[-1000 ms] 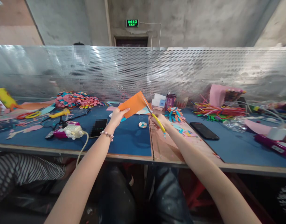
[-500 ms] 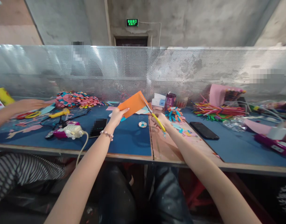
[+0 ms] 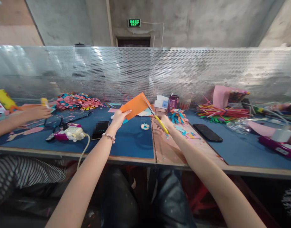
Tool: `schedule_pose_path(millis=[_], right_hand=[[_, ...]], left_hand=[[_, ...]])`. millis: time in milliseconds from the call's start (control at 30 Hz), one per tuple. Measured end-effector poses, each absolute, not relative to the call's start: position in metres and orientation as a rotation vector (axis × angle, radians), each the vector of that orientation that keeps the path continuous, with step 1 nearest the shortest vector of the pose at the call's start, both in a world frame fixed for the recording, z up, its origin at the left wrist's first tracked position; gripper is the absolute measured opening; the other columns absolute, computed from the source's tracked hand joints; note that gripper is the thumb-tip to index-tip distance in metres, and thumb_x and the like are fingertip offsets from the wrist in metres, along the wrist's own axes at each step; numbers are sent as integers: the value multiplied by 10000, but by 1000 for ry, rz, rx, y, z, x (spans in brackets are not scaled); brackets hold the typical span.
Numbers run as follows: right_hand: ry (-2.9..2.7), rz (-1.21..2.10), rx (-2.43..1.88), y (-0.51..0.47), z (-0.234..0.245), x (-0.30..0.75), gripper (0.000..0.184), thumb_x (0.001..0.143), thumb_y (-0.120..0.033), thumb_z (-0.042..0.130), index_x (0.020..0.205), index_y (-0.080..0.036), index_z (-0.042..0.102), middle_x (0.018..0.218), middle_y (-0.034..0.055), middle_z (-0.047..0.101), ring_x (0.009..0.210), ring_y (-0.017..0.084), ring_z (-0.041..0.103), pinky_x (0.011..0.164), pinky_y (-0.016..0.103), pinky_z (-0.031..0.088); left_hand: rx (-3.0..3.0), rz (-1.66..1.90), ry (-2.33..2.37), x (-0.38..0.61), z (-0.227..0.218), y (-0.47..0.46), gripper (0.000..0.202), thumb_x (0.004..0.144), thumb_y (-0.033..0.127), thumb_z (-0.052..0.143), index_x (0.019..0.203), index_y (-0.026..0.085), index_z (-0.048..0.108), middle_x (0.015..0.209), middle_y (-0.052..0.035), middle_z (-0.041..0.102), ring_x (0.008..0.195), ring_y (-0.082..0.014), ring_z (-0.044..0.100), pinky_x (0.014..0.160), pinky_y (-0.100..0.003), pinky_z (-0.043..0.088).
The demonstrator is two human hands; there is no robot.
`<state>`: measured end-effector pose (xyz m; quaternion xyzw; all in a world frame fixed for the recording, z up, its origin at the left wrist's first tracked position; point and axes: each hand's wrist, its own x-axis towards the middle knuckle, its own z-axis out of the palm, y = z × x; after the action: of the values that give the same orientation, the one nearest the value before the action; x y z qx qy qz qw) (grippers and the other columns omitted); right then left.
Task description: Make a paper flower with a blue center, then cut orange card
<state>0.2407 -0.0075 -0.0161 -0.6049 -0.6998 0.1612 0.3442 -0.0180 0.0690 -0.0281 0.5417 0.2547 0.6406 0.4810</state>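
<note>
On my remote feed, a phone [image 3: 102,132] lies on the bench [image 3: 133,147], left of and nearer than the orange sheet [image 3: 134,105]. My left hand [image 3: 118,119]'s grip pinches that sheet's lower left edge, thumb uppermost, presumably to hold it steady and raised. At the sheet's right edge, my right hand [image 3: 166,121]'s grip is closed around the yellow-handled scissors [image 3: 161,123], blades along it, probably angled to follow that edge.

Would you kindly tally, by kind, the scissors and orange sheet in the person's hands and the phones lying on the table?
Yellow-handled scissors, in the right hand: 1
Orange sheet, in the left hand: 1
Phones on the table: 2 (left phone, right phone)
Total: 4
</note>
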Motion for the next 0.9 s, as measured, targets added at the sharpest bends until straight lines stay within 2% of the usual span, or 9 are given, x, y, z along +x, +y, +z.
schedule_pose_path(millis=[433, 600, 900], right_hand=[[-1796, 425, -1565, -11, -14, 239, 316, 949, -376, 572, 1083, -100, 648, 1075, 32, 644, 907, 232, 639, 750, 344, 557], [-1781, 430, -1562, -11, -15, 238, 294, 963, -354, 551, 1079, -102, 649, 1075, 39, 646, 893, 211, 641, 739, 327, 554], [-1764, 439, -1553, -10, -17, 239, 326, 950, -377, 567, 1108, -103, 647, 1122, 35, 636, 959, 255, 629, 801, 373, 548]], left_hand=[[1327, 1556, 608, -18, -30, 69, 555, 627, 285, 852, 1128, 108, 690, 1171, -157, 704, 1103, -330, 657, 940, -456, 534], [1332, 1556, 599, -18, -30, 70, 536, 627, 286, 852, 1108, 106, 699, 1169, -152, 707, 1103, -327, 656, 951, -459, 527], [1316, 1552, 603, -18, -30, 69, 506, 631, 259, 848, 1094, 113, 707, 1198, -154, 693, 1132, -329, 644, 984, -464, 508]])
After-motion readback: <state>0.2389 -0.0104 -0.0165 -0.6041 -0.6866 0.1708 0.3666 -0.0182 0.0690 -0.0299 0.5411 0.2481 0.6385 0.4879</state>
